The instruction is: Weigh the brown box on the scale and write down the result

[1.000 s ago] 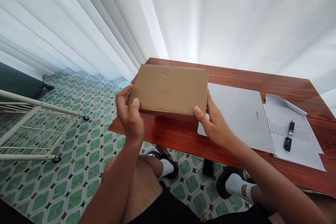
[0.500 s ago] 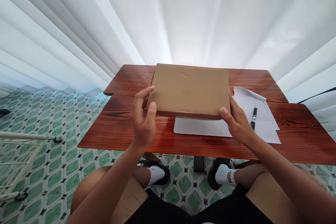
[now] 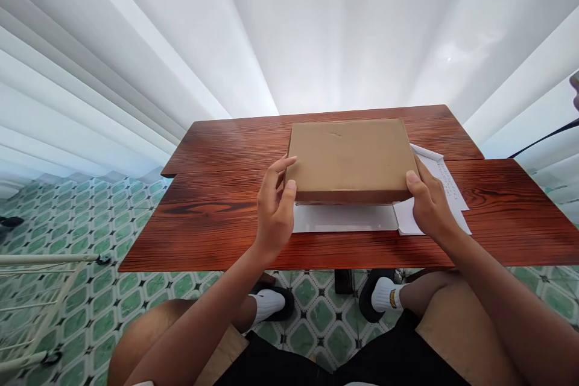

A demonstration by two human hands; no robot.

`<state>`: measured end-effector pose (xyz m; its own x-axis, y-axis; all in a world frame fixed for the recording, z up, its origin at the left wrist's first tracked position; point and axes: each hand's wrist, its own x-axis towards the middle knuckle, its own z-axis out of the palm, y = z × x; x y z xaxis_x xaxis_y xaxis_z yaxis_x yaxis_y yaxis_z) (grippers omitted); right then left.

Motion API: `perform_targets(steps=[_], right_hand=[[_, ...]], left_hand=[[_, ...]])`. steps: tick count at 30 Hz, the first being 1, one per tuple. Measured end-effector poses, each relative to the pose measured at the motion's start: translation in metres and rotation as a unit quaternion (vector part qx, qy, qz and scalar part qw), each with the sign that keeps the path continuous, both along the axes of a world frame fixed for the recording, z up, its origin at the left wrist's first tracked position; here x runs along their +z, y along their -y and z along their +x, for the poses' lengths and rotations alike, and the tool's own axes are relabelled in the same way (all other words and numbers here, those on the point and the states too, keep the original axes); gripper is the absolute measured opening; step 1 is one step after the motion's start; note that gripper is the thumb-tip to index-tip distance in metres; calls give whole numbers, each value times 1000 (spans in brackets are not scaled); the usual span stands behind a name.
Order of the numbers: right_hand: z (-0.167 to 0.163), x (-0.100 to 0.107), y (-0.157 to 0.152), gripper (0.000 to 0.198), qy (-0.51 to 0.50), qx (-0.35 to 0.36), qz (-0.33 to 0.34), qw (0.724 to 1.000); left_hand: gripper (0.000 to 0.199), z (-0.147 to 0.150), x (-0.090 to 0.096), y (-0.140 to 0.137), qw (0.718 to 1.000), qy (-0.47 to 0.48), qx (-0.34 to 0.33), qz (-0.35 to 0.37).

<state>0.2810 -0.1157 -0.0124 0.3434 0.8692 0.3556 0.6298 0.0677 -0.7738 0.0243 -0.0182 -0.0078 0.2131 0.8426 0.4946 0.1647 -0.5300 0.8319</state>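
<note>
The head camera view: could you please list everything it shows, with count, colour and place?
Cardboard box: one, brown, closed, held over the table's middle.
White sheet: one, flat on the table under the box.
Printed paper: one, white, on the table right of the box, partly hidden.
Table: one, reddish-brown wood, in front of the person.
Curtain: white, pleated, behind the table.
Floor tiles: green and white pattern, under and left of the table.
Wire rack: one, white, lower left on the floor.
Left hand: grips the box's left end.
Right hand: grips the box's right end.
</note>
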Motion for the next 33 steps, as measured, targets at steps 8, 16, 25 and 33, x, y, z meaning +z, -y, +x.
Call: perform_targets(steps=[8, 16, 25, 33], right_hand=[[6, -12, -2, 51, -6, -14, -19, 1000], [6, -12, -1, 48, 6, -15, -31, 999], [6, -10, -1, 51, 28, -33, -28, 999], [19, -18, 1, 60, 46, -25, -35, 998]], left_hand=[[32, 3, -11, 0, 999, -7, -3, -35], [32, 1, -14, 4, 999, -9, -12, -52], [35, -2, -17, 2, 998, -5, -37, -49], [34, -12, -7, -3, 991, -36, 25, 126]])
